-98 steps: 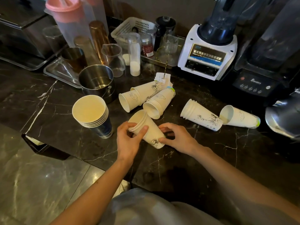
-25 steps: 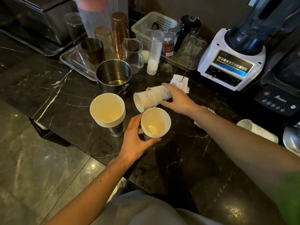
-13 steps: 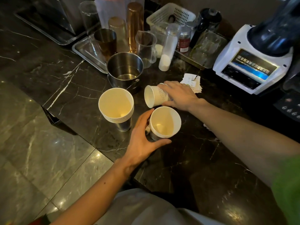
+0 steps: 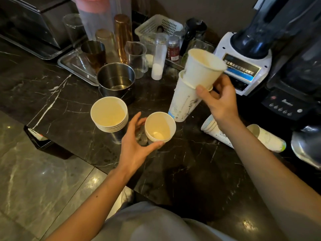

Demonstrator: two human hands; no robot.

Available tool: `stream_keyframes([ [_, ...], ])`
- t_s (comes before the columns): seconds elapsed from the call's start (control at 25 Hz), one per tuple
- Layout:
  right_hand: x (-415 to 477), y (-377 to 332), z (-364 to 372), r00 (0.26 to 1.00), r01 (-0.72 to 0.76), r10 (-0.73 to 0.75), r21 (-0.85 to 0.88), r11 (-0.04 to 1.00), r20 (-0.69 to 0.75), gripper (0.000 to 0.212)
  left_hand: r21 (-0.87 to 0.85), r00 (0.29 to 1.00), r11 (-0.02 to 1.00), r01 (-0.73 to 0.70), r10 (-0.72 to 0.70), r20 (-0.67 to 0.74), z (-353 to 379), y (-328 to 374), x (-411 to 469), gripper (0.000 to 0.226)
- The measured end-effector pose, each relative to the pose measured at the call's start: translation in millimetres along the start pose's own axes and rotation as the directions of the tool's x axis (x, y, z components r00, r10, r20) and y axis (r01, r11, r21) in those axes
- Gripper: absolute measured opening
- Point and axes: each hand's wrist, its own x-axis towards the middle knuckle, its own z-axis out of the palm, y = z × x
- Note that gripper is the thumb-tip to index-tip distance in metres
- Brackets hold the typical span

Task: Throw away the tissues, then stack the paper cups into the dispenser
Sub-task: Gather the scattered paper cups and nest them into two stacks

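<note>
My right hand [image 4: 220, 100] holds two nested white paper cups [image 4: 192, 84] lifted above the black marble counter [image 4: 57, 94], the upper one sitting loosely tilted in the lower. My left hand [image 4: 135, 145] wraps around a short upright stack of cups [image 4: 159, 126] on the counter. To its left stands a taller stack of several cups [image 4: 109, 113] in a metal dispenser holder. Two more cups lie on their sides at the right: one [image 4: 215, 131] partly behind my right wrist, another [image 4: 267, 138] beyond it.
A steel pot [image 4: 116, 80] stands just behind the stacks. Glass jars, a copper shaker [image 4: 122, 35] and a metal tray [image 4: 76, 66] crowd the back left. A white blender base [image 4: 243, 61] and a black blender [image 4: 291, 94] fill the right. The counter edge drops to the floor at left.
My right hand has raised the lying nested cups off the counter and turned them mouth-up. My left hand still holds the short stack in place.
</note>
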Motion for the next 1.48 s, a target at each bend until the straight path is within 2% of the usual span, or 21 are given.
stream_keyframes([
  [0.16,-26.3,-10.4,-5.1,0.993,0.012,0.013,0.202,0.979,-0.119,0.07,-0.015,1.0,1.0,0.011,-0.011,0.004,0.6,1.1,-1.3,0.104],
  [0.32,-43.4,-11.1,6.6,1.0,-0.004,0.006,0.292,0.956,-0.004,0.067,-0.025,1.0,1.0,-0.007,0.007,0.016,-0.1,-0.8,0.1,0.103],
  [0.4,-53.5,-1.8,16.0,0.998,-0.002,-0.013,0.226,0.974,0.067,0.063,-0.024,1.0,1.0,-0.018,0.019,0.017,0.0,0.2,0.6,0.102],
  [0.52,-65.0,16.5,28.0,0.979,-0.042,0.023,0.091,0.995,0.201,0.069,-0.017,0.999,1.0,-0.021,0.022,0.027,0.4,1.3,0.9,0.102],
  [0.64,-69.8,27.9,39.3,0.958,-0.041,0.083,-0.155,0.987,0.274,0.074,-0.009,1.0,1.0,-0.021,0.021,0.021,-1.4,1.0,1.0,0.103],
  [0.76,-71.7,38.4,45.5,0.931,-0.023,0.156,-0.373,0.928,0.33,0.085,-0.023,0.999,0.999,-0.029,0.029,0.016,-3.1,1.3,1.7,0.102],
  [0.92,-71.7,34.0,35.4,0.917,0.056,0.074,-0.308,0.95,0.392,0.095,-0.012,0.999,1.0,-0.023,0.023,0.024,-3.1,1.7,2.5,0.101],
  [1.0,-63.7,25.6,32.0,0.922,0.084,0.042,-0.306,0.948,0.384,0.091,-0.025,0.999,1.0,-0.016,0.017,0.037,-0.7,1.6,3.4,0.1],
  [1.16,-56.1,29.0,35.8,0.896,0.177,0.072,-0.502,0.846,0.438,0.074,-0.061,0.998,0.998,-0.022,0.026,0.058,2.0,-0.4,5.6,0.096],
  [1.48,-63.7,36.6,27.7,0.931,0.123,0.071,-0.491,0.863,0.358,0.072,-0.07,0.981,0.992,-0.106,0.116,0.154,11.5,4.9,14.8,0.085],
])
